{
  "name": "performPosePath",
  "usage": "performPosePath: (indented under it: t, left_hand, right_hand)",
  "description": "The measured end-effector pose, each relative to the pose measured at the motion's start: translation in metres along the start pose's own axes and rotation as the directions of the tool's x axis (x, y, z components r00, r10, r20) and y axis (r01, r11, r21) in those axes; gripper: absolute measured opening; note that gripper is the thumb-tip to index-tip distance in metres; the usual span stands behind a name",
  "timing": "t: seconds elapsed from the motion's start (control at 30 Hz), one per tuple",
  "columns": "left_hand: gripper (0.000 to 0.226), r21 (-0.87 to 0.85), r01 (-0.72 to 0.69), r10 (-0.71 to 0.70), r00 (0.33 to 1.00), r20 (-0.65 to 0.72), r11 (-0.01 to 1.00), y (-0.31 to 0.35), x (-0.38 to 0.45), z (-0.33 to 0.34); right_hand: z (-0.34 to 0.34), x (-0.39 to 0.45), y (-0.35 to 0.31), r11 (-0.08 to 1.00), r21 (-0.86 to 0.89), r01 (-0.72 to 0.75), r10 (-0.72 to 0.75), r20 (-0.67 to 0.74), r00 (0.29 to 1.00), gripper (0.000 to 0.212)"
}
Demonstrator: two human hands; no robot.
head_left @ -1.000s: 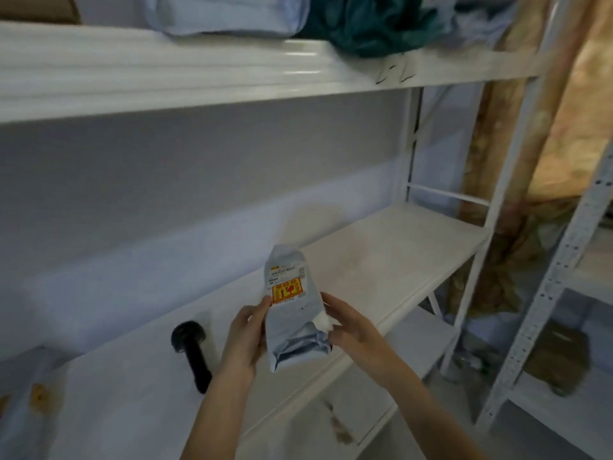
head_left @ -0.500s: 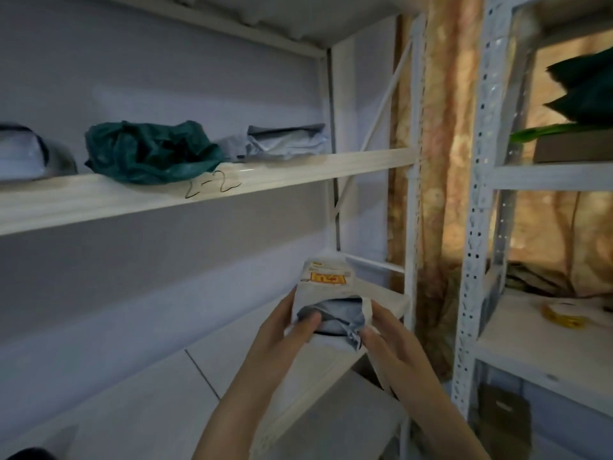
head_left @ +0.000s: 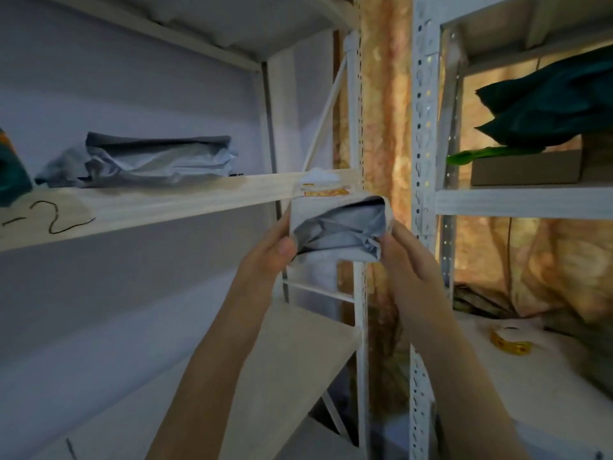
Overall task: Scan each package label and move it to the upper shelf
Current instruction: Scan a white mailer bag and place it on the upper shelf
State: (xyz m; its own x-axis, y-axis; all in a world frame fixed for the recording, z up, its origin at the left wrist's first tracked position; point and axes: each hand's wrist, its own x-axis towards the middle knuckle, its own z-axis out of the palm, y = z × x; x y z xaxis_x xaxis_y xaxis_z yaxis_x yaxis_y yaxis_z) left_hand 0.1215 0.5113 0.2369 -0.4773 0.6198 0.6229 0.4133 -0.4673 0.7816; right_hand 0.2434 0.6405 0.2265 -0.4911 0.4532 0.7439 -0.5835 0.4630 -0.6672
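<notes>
Pkg [head_left: 338, 227] now higher vs 0.5 s ago, at upper shelf [head_left: 159, 207] front edge, near its right end. Left hand [head_left: 268, 257] & right hand [head_left: 408, 257] grip its sides, thumbs pinching the crinkled grey plastic. Label w/ yellow patch tilted away, text unreadable. Soft grey mailer [head_left: 156, 164] lies on the shelf; dark green bag [head_left: 13, 177] cut off at left.

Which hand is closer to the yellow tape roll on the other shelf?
Right. The right hand grips the package's near side, closer to the yellow tape roll; the left hand grips the far side.
</notes>
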Motion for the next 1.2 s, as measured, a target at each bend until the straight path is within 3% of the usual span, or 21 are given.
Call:
performPosePath:
  t: [0.07,0.17,0.23,0.3,0.37,0.43,0.57,0.67,0.73,0.8,0.93,1.13,1.2]
  left_hand:
    - [0.083,0.070,0.024,-0.020,0.998,-0.054,0.997,-0.007,0.038,-0.006]
    - [0.083,0.122,-0.063,0.059,0.997,0.042,0.990,-0.023,0.083,-0.024]
    - [0.089,0.171,-0.038,0.038,0.999,0.004,0.984,-0.017,0.097,-0.015]
    - [0.081,0.207,-0.060,0.084,0.991,-0.107,0.977,-0.014,0.099,-0.001]
    - [0.074,0.254,-0.105,0.147,0.978,-0.150,0.962,-0.013,0.103,0.005]
    - [0.064,0.335,-0.106,0.175,0.967,-0.183,0.936,-0.018,0.117,0.006]
    - [0.071,0.484,-0.005,0.179,0.933,-0.313,0.875,-0.028,0.142,0.006]
    - [0.054,0.545,0.076,0.199,0.882,-0.428,0.835,-0.032,0.157,0.008]
    - [0.040,0.614,0.136,0.232,0.845,-0.481,0.778,-0.035,0.167,0.011]
    - [0.029,0.675,0.196,0.268,0.812,-0.518,0.711,-0.039,0.176,0.012]
    - [0.027,0.749,0.372,0.307,0.743,-0.595,0.549,-0.046,0.187,0.010]
    - [0.039,0.723,0.635,0.348,0.635,-0.690,0.274,-0.041,0.201,0.008]
    - [0.040,0.712,0.665,0.370,0.617,-0.694,0.227,-0.042,0.204,0.009]
  right_hand:
    - [0.000,0.025,0.006,1.000,-0.020,-0.002,0.002,-0.007,1.000,0.038]
    - [-0.002,0.067,0.026,0.997,-0.035,-0.076,0.074,-0.048,0.996,0.018]
    - [-0.001,0.101,0.036,0.985,0.103,-0.142,0.150,-0.078,0.986,0.017]
    - [-0.001,0.130,0.044,0.955,0.245,-0.169,0.182,-0.029,0.983,0.014]
    - [0.006,0.158,0.055,0.969,0.165,-0.182,0.188,-0.022,0.982,0.019]
    - [0.012,0.177,0.074,0.933,0.282,-0.226,0.241,-0.018,0.970,0.025]
    - [0.019,0.207,0.100,0.911,0.343,-0.229,0.218,0.070,0.973,0.028]
    - [0.027,0.229,0.116,0.943,0.280,-0.182,0.134,0.181,0.974,0.044]
    - [0.026,0.238,0.125,0.973,0.202,-0.111,0.054,0.269,0.962,0.045]
    - [0.024,0.249,0.131,0.988,0.152,-0.007,-0.047,0.350,0.936,0.031]
    - [0.032,0.267,0.144,0.981,0.152,0.122,-0.174,0.404,0.898,0.024]
    - [0.053,0.272,0.160,0.965,0.088,0.246,-0.261,0.324,0.909,0.026]
    - [0.057,0.272,0.164,0.953,0.081,0.293,-0.304,0.269,0.914,0.023]
